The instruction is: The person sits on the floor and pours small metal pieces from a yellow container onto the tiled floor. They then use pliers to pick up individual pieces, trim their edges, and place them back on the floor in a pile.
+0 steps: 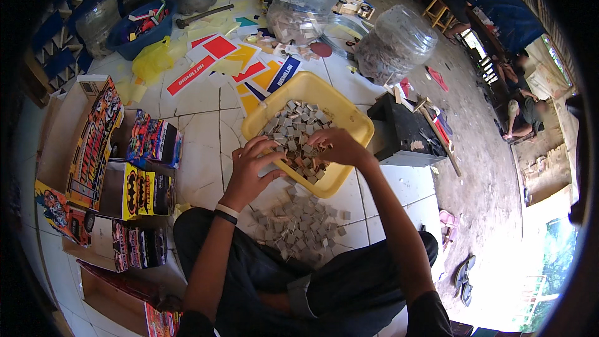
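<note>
A yellow plastic basin [349,178] stands tilted in my view on the tiles, holding many small square grey and brown pieces [299,122]. My left hand [249,168] is at its near left rim, fingers spread and thumb apart, with no piece visible in it. Inside the basin, my right hand [342,148] bends its fingers down among the pieces; whatever its fingertips pinch is hidden. Between the basin and my crossed legs, a loose heap of similar grey squares [299,224] lies on the floor.
At left are open wooden toy truck bodies [75,143] with printed sides. Printed sheets [215,56], a blue tub [121,43], a hammer [203,17] and clear plastic containers [396,43] lie beyond the basin. A black box [402,128] stands right. People [527,115] sit far right.
</note>
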`<state>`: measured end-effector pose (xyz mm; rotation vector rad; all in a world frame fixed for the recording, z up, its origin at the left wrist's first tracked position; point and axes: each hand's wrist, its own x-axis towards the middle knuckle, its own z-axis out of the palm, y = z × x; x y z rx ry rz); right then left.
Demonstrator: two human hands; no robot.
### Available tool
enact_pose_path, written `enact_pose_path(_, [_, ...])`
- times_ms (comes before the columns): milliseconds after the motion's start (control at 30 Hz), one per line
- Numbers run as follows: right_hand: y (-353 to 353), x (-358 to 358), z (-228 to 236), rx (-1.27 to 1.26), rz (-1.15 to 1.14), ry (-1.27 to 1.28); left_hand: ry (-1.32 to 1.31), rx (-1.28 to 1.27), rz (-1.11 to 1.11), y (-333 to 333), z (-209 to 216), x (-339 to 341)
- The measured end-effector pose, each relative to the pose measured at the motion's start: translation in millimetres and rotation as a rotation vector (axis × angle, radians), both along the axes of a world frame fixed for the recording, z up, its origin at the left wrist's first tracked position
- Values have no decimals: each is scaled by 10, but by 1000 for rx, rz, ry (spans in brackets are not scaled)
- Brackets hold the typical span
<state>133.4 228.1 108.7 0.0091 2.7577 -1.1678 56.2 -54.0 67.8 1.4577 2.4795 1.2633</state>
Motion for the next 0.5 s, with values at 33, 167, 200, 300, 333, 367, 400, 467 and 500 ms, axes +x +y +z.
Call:
enact_pose_path(33, [-66, -8, -159, 102, 29, 60, -10, -4, -1, 0, 3, 2])
enact_pose_path(167, [-340, 48, -583, 352, -149, 71, -20, -3, -8, 1, 0, 3])
enact_pose_path(200, [-372, 29, -630, 374, -227, 53, -10, -8, -6, -1, -2, 6])
enact_pose_path(300, [-328, -31, -648, 378, -128, -8, 12, -12, -3, -5, -7, 6])
enact_pose_path(333, [-291, -55, -633, 354, -98, -12, 11, -9, -3, -4, -7, 4])
enact_pose_path(367, [-248, -74, -611, 350, -92, -41, 7, -27, 1, -4, -5, 0])
enact_pose_path(400, [-208, -94, -585, 324, -91, -94, -1, 1, -12, -4, -3, -6])
enact_pose_path(467, [-105, -90, -501, 280, -75, 67, -30, -8, -18, -7, 2, -8])
enact_pose_path(500, [-45, -70, -440, 259, -76, 116, -15, 11, -15, -11, 3, -5])
